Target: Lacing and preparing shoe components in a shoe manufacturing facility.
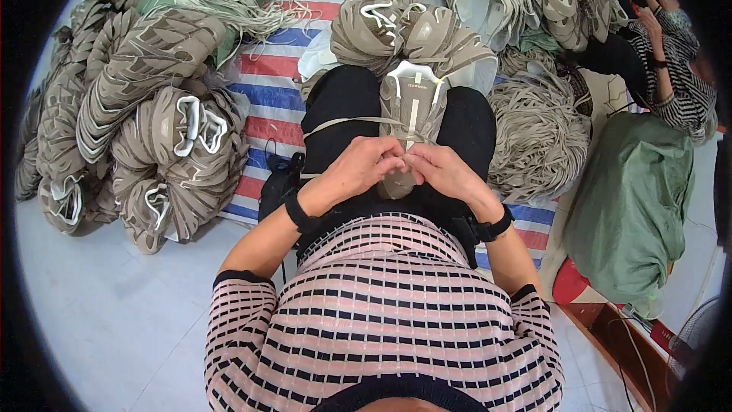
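Observation:
A beige shoe upper [412, 103] with white trim lies on my lap, its opening pointing away from me. My left hand [354, 172] and my right hand [442, 169] meet over its near end, fingers pinched on the upper and on a flat beige lace [347, 123] that runs left across my black trousers. Both wrists carry black bands. The part of the upper under my fingers is hidden.
Stacked bundles of beige shoe uppers [152, 137] lie at the left and ahead [412, 30] on a striped tarp [267, 99]. A heap of beige laces [537, 133] sits at the right beside a green sack [629, 206]. Another person's arm [667, 69] in striped sleeves is at the far right.

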`<action>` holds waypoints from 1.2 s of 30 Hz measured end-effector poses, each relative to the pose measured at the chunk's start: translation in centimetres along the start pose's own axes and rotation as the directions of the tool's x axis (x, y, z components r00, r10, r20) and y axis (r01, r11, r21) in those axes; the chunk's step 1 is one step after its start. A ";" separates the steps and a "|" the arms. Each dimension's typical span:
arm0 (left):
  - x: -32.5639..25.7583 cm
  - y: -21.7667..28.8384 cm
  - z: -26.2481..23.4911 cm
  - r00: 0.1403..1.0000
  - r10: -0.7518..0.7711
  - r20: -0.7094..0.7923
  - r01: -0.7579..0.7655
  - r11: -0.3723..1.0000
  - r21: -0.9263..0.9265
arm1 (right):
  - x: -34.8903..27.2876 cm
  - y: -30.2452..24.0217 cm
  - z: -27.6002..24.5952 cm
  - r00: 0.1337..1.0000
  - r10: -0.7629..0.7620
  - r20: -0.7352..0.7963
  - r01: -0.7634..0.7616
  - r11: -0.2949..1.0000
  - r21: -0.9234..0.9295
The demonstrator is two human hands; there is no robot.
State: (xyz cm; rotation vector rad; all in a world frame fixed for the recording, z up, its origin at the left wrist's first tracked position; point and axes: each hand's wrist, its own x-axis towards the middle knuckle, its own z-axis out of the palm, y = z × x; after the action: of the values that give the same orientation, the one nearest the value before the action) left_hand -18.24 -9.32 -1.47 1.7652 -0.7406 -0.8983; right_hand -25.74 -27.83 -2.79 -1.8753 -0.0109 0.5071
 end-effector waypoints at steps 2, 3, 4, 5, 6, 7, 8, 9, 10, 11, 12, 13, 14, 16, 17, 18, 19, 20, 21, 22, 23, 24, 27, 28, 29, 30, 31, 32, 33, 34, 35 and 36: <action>0.1 -0.4 -0.1 1.000 -0.020 0.010 0.019 0.999 0.051 | 0.2 0.3 -0.2 0.997 0.040 0.061 -0.042 0.999 0.029; 0.1 -0.9 -0.2 0.995 0.085 -0.046 -0.075 0.980 0.183 | 0.4 0.2 -0.4 0.997 0.039 0.066 -0.041 0.999 0.029; 0.2 -1.2 -0.3 0.977 0.195 -0.088 -0.158 0.935 0.316 | 0.7 0.0 -0.7 0.995 0.094 0.017 -0.095 0.984 0.147; 0.5 -1.6 -0.4 0.939 0.287 -0.189 -0.192 0.894 0.404 | 1.0 -0.2 -1.1 0.988 0.154 -0.024 -0.143 0.954 0.265; 1.2 -1.7 -0.7 0.883 0.382 -0.274 -0.214 0.845 0.490 | 1.6 -0.1 -1.7 0.978 0.184 -0.095 -0.141 0.929 0.343; 2.2 -2.3 -1.1 0.797 0.508 -0.327 -0.274 0.786 0.554 | 2.4 -0.4 -2.2 0.971 0.200 -0.134 -0.147 0.933 0.330; 2.8 -2.8 -1.3 0.777 0.502 -0.381 -0.254 0.803 0.539 | 3.1 -0.6 -2.6 0.961 0.216 -0.173 -0.154 0.936 0.317; 3.7 -3.6 -1.3 0.825 0.416 -0.382 -0.212 0.856 0.472 | 3.8 -0.4 -2.7 0.955 0.247 -0.167 -0.194 0.939 0.282; 4.1 -4.2 -1.1 0.866 0.327 -0.377 -0.163 0.899 0.406 | 4.4 0.2 -2.5 0.955 0.244 -0.167 -0.191 0.941 0.280; 4.1 -4.8 -0.9 0.865 0.329 -0.380 -0.163 0.899 0.407 | 4.9 0.9 -2.3 0.964 0.236 -0.124 -0.213 0.962 0.173; 3.9 -4.9 -0.7 0.927 0.185 -0.326 -0.038 0.911 0.410 | 5.3 1.0 -2.1 0.970 0.232 -0.075 -0.228 0.972 0.062; 3.7 -5.2 -0.6 0.962 0.032 -0.272 0.088 0.904 0.418 | 5.4 1.1 -1.9 0.960 0.266 -0.083 -0.267 0.964 -0.001; 3.5 -5.4 -0.3 0.960 0.029 -0.278 0.093 0.905 0.415 | 5.3 1.3 -1.8 0.961 0.265 -0.078 -0.266 0.964 -0.005; 2.8 -4.6 0.1 0.960 -0.067 -0.273 0.180 0.893 0.413 | 4.9 1.3 -1.7 0.974 0.183 -0.134 -0.202 0.969 -0.144; 2.5 -4.2 0.3 0.963 -0.096 -0.252 0.199 0.882 0.427 | 4.8 1.9 -1.4 0.974 0.184 -0.130 -0.202 0.969 -0.145; 2.4 -4.2 0.4 0.962 -0.096 -0.257 0.202 0.883 0.424 | 4.7 2.2 -1.1 0.975 -0.006 -0.223 -0.055 0.962 -0.267; 2.4 -4.4 0.6 0.959 -0.088 -0.268 0.205 0.871 0.447 | 4.6 2.5 -0.9 0.936 -0.204 -0.288 0.077 0.915 -0.396; 2.4 -4.5 0.7 0.957 -0.078 -0.279 0.207 0.858 0.470 | 4.5 2.9 -1.0 0.936 -0.205 -0.285 0.079 0.914 -0.399; 2.2 -4.4 0.7 0.954 -0.084 -0.288 0.216 0.857 0.467 | 4.3 2.0 -0.9 0.933 -0.236 -0.270 0.070 0.859 -0.508; 2.2 -4.2 0.7 0.956 -0.087 -0.280 0.215 0.857 0.468 | 4.1 1.2 -0.9 0.930 -0.264 -0.256 0.056 0.790 -0.611; 2.2 -4.1 0.7 0.958 -0.090 -0.272 0.213 0.857 0.468 | 4.0 0.5 -1.0 0.931 -0.266 -0.252 0.060 0.789 -0.612; 2.3 -4.2 0.7 0.958 -0.089 -0.274 0.213 0.858 0.468 | 3.8 -0.2 -1.1 0.931 -0.298 -0.211 0.067 0.706 -0.705; 2.8 -4.5 0.8 0.962 -0.074 -0.263 0.196 0.858 0.474 | 3.9 -0.3 -1.5 0.919 -0.367 -0.146 0.124 0.619 -0.775; 2.9 -4.6 0.8 0.964 -0.062 -0.259 0.180 0.868 0.463 | 3.9 -0.1 -1.7 0.905 -0.406 -0.127 0.173 0.625 -0.761; 3.1 -4.6 0.7 0.965 -0.048 -0.256 0.164 0.877 0.451 | 4.0 0.0 -1.9 0.904 -0.408 -0.126 0.175 0.622 -0.763; 3.1 -4.5 0.7 0.965 -0.047 -0.260 0.164 0.876 0.453 | 4.2 0.1 -2.1 0.865 -0.492 -0.098 0.247 0.588 -0.770; 3.2 -4.4 0.8 0.963 -0.034 -0.268 0.157 0.877 0.454 | 4.4 0.3 -2.2 0.817 -0.572 -0.069 0.317 0.547 -0.775; 3.2 -4.2 0.9 0.961 -0.021 -0.277 0.151 0.877 0.456 | 4.5 0.5 -2.3 0.815 -0.576 -0.065 0.322 0.543 -0.776; 3.0 -4.2 1.0 0.957 -0.021 -0.290 0.159 0.873 0.461 | 4.7 0.7 -2.2 0.811 -0.581 -0.061 0.348 0.565 -0.748; 2.9 -4.5 1.3 0.951 0.017 -0.309 0.149 0.850 0.505 | 4.9 0.9 -2.1 0.807 -0.588 -0.055 0.377 0.585 -0.718; 2.7 -4.6 1.6 0.943 0.054 -0.329 0.144 0.823 0.550 | 4.9 0.9 -2.1 0.798 -0.601 -0.044 0.395 0.577 -0.715; 2.7 -4.3 1.8 0.941 0.052 -0.334 0.149 0.823 0.548 | 4.9 0.9 -2.3 0.809 -0.585 -0.049 0.393 0.602 -0.695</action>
State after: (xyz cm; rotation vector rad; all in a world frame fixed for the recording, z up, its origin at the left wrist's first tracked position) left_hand -17.95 -10.93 -6.63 2.4016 -0.7855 -0.3915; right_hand -20.70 -28.95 -4.66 -2.4955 -0.5961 -0.2050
